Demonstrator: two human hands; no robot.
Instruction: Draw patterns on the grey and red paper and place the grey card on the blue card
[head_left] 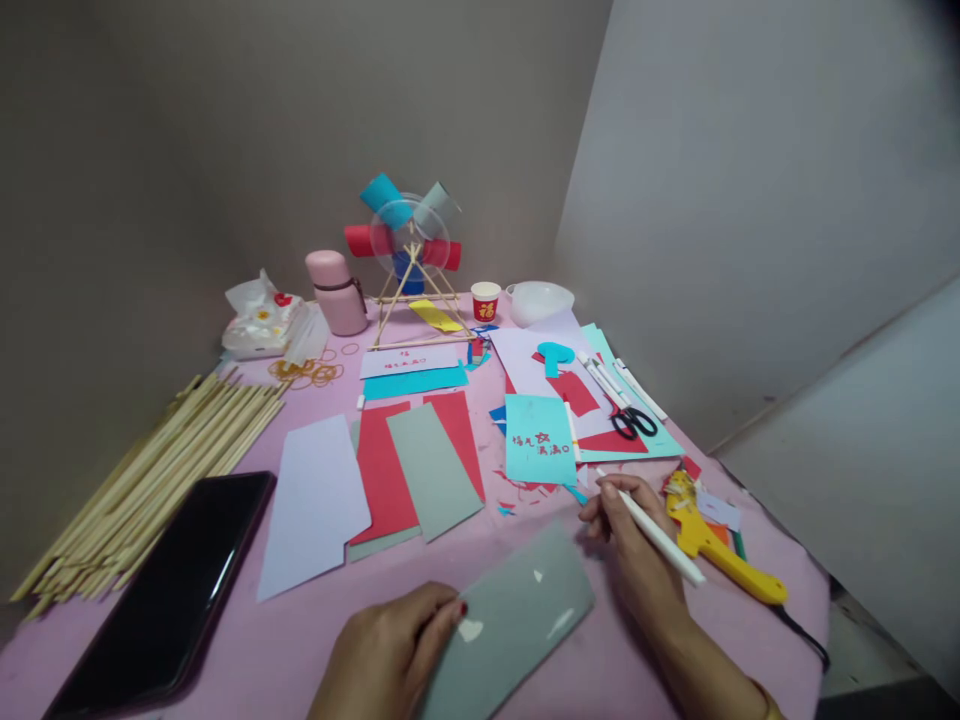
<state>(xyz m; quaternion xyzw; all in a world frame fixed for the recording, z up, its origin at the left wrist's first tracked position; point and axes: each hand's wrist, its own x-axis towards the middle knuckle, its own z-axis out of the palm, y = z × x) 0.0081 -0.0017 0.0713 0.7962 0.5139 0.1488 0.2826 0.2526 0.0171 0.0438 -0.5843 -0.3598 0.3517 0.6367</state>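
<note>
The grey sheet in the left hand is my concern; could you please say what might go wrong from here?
The grey sheet might bend or shift, as the left hand grips it at one side only. Its shiny patches, possibly just glare, might smear if wet. The white pen in the right hand could mark the nearby turquoise card.

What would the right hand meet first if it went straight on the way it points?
Probably the near right corner of the turquoise card with red handwriting, though the blue paper scrap beside it may come first; the height of the right hand is unclear.
</note>
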